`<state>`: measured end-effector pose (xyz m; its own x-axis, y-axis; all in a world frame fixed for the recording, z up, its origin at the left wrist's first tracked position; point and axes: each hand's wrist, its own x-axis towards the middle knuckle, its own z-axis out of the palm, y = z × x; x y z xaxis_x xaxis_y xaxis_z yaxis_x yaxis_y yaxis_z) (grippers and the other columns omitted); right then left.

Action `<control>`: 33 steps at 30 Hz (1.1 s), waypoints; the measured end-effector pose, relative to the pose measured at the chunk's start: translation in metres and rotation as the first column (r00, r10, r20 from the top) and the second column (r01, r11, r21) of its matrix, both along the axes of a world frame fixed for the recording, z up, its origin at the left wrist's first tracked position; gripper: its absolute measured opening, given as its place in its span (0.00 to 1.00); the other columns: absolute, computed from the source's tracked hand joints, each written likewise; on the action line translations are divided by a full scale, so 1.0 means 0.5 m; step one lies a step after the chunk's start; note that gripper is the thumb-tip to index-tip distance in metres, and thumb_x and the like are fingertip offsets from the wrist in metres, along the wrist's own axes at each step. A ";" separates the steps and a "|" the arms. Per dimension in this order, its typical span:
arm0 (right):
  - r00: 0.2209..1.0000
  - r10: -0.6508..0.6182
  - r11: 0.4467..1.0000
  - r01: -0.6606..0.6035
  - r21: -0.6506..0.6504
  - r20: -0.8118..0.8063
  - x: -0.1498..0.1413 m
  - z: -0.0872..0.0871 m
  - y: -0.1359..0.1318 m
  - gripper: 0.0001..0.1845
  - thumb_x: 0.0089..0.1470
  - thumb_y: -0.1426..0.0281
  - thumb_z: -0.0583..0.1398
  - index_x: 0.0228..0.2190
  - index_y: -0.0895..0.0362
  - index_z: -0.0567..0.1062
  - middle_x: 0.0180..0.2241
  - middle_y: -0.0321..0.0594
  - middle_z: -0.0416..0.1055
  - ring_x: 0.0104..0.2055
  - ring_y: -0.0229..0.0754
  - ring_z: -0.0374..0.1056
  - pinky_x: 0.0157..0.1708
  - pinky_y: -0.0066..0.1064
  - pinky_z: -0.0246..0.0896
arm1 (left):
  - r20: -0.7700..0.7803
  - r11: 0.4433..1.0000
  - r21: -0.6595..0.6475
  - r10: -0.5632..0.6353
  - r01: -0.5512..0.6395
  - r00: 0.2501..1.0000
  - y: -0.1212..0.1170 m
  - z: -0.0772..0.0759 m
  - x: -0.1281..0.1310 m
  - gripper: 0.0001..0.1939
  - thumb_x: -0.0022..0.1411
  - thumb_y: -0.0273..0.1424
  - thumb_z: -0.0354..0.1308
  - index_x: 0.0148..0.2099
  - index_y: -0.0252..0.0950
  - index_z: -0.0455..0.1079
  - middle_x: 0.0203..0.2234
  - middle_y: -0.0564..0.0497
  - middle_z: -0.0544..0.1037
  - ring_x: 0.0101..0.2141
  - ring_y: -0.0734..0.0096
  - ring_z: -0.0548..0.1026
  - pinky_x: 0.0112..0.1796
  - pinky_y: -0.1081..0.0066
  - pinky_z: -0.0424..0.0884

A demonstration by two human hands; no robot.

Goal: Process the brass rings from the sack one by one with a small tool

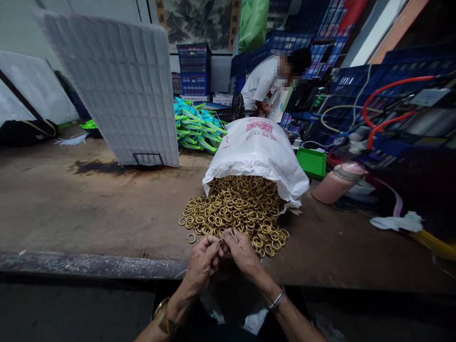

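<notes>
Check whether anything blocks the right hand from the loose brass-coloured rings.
Nothing visible does: the right hand is at the near edge of the loose rings. The white sack lies beyond, its open mouth facing the person.

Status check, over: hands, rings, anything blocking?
Right hand pinching a thin tool, type unclear; left hand close beside, hold unclear. Gold-coloured rings heaped at mouth of white sack. Nothing seen between hands and heap.

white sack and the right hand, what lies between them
In the head view, a heap of gold-coloured rings lies between the white sack and the right hand.
</notes>
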<state>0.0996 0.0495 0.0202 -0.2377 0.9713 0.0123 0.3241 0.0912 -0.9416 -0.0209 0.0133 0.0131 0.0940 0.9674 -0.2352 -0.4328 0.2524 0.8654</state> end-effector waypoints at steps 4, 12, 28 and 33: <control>0.970 -0.040 0.987 0.001 0.160 0.242 0.005 -0.003 -0.006 0.09 0.52 0.71 0.48 0.27 0.56 0.67 0.21 0.34 0.64 0.24 0.35 0.59 0.25 0.24 0.49 | -0.045 0.998 0.023 0.051 -0.050 0.998 0.005 0.003 0.002 0.15 0.51 0.41 0.57 0.30 0.35 0.59 0.18 0.59 0.66 0.12 0.87 0.52 0.14 0.82 0.46; 0.775 -0.024 0.955 -0.169 0.244 0.631 0.005 -0.013 -0.017 0.12 0.43 0.82 0.49 0.28 0.56 0.66 0.22 0.36 0.68 0.25 0.36 0.61 0.24 0.27 0.41 | -0.084 0.990 0.107 0.099 -0.090 0.992 0.010 -0.006 0.004 0.14 0.49 0.38 0.59 0.29 0.34 0.60 0.17 0.59 0.64 0.16 0.84 0.58 0.19 0.80 0.55; 0.805 -0.091 0.971 -0.058 0.230 0.586 0.002 0.007 0.016 0.09 0.46 0.80 0.49 0.28 0.57 0.65 0.19 0.34 0.63 0.21 0.34 0.56 0.23 0.27 0.40 | -0.118 0.997 0.074 0.012 -0.003 0.993 -0.014 0.033 -0.011 0.17 0.49 0.43 0.58 0.29 0.36 0.59 0.16 0.59 0.65 0.13 0.86 0.54 0.15 0.81 0.47; 0.993 -0.017 1.000 0.014 0.021 0.121 -0.017 0.008 0.014 0.13 0.52 0.65 0.48 0.21 0.57 0.65 0.18 0.32 0.61 0.22 0.33 0.56 0.23 0.24 0.49 | 0.149 1.000 -0.011 -0.005 0.007 0.989 -0.006 0.036 -0.020 0.15 0.51 0.41 0.57 0.31 0.37 0.57 0.20 0.59 0.67 0.13 0.87 0.55 0.14 0.82 0.47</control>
<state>0.0909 0.0566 0.0242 -0.2236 0.9747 0.0037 0.4369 0.1037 -0.8935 -0.0310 0.0105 0.0313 0.1344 0.9641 -0.2289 -0.5549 0.2646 0.7887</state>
